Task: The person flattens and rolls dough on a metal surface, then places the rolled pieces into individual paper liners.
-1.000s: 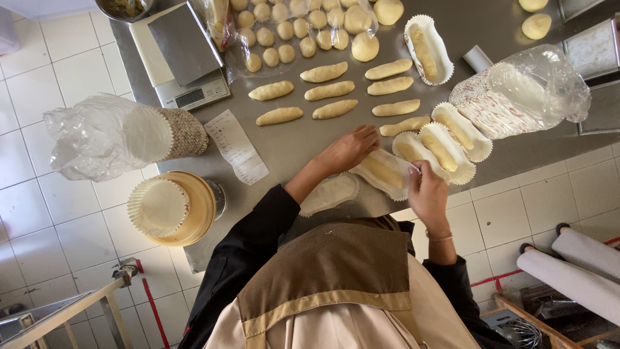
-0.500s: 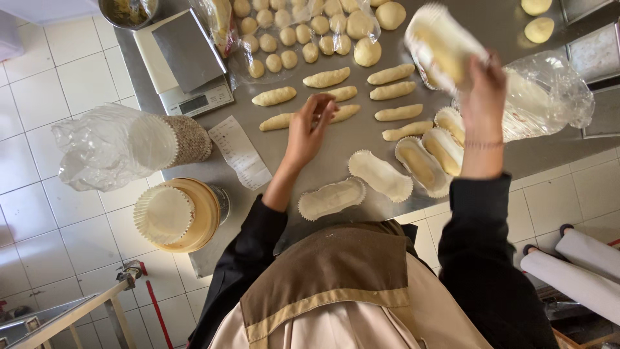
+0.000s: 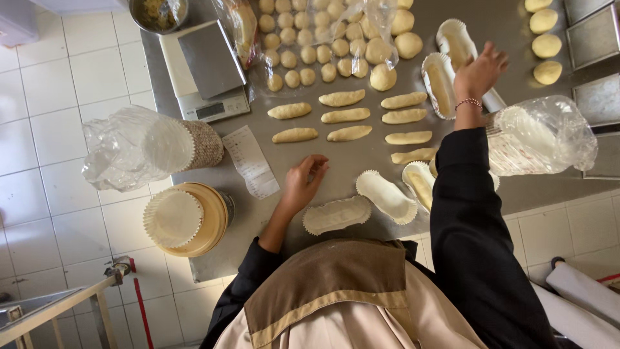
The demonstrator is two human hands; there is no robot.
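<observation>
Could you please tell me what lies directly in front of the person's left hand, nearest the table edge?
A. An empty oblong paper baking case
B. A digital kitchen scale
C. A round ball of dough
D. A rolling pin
A: just below the left hand, an empty oblong paper case lies on the steel table, with no dough in it; the dough balls and the scale sit farther back.

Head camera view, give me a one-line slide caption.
Right hand beside filled paper moulds, left hand near dough logs on steel table.

Pale beige dough logs (image 3: 343, 98); white fluted paper moulds (image 3: 386, 196); grey steel table (image 3: 361, 148); black sleeve (image 3: 468, 213).
</observation>
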